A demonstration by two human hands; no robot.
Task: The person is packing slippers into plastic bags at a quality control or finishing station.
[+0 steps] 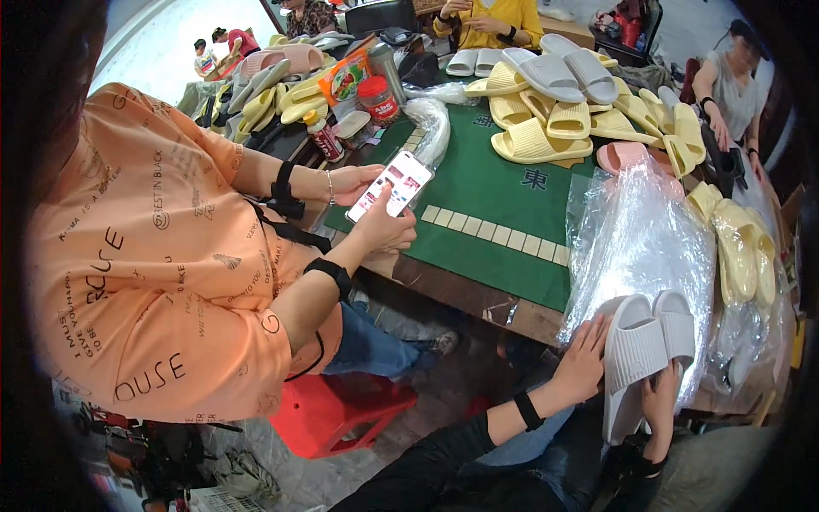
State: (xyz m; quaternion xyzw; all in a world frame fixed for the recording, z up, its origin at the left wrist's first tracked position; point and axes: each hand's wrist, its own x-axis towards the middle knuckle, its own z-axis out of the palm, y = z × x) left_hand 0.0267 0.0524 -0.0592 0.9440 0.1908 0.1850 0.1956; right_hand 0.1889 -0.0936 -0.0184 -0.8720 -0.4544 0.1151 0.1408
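Note:
A pair of light grey slides (pixel 636 354) with ribbed straps is held upright, side by side, at the table's near right edge. My left hand (pixel 583 363) lies along the left side of the left slide, its fingers reaching up the edge and its thumb hidden. My right hand (pixel 659 403) grips the pair lower down, near the right slide, with part of its fingers behind the shoe. Just beyond the slides lies a stack of clear plastic bags (pixel 640 247) on the table.
Piles of yellow slides (pixel 542 141) and grey slides (pixel 559 77) cover the far table. A row of mahjong tiles (pixel 495 232) lies on the green mat (pixel 478 188). Left, a co-worker in an orange shirt (pixel 171 256) holds a phone (pixel 391 186). A red stool (pixel 337 410) stands below.

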